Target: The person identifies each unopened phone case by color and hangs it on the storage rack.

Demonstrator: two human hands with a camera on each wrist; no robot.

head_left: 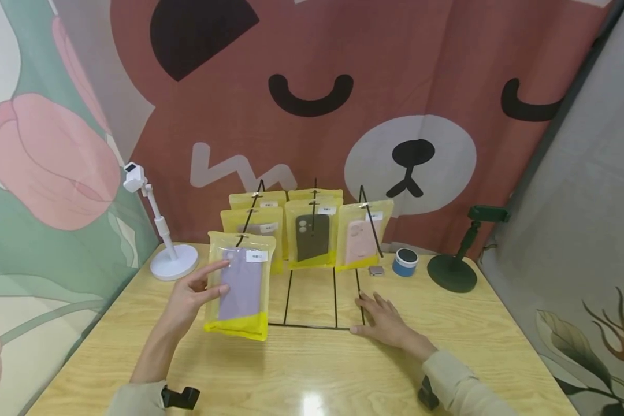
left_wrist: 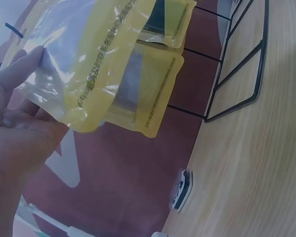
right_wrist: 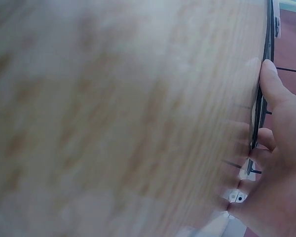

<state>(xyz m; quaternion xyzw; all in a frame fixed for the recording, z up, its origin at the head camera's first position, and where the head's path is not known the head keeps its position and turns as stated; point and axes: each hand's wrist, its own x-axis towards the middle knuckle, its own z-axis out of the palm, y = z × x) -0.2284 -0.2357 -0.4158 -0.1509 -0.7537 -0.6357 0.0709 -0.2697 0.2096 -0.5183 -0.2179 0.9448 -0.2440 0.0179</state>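
In the head view my left hand [head_left: 189, 294] pinches the left edge of a yellow-trimmed clear pouch [head_left: 244, 289] with a purple phone case inside. The pouch's top is at the front end of a black wire prong; whether its hole is on the prong I cannot tell. In the left wrist view the hand [left_wrist: 24, 118] grips the glossy pouch [left_wrist: 84, 64]. My right hand [head_left: 387, 323] rests at the front right corner of the wire rack's base [head_left: 312, 327]. In the right wrist view the right hand's thumb [right_wrist: 274, 84] lies along the black wire.
Behind hang other pouches, with a dark phone case [head_left: 313, 237] and a pink one [head_left: 361, 241]. A white stand [head_left: 174, 263] is at left, a green stand [head_left: 452, 273] at right. Near it sit a blue jar [head_left: 405, 266] and a small greyish block [head_left: 377, 270].
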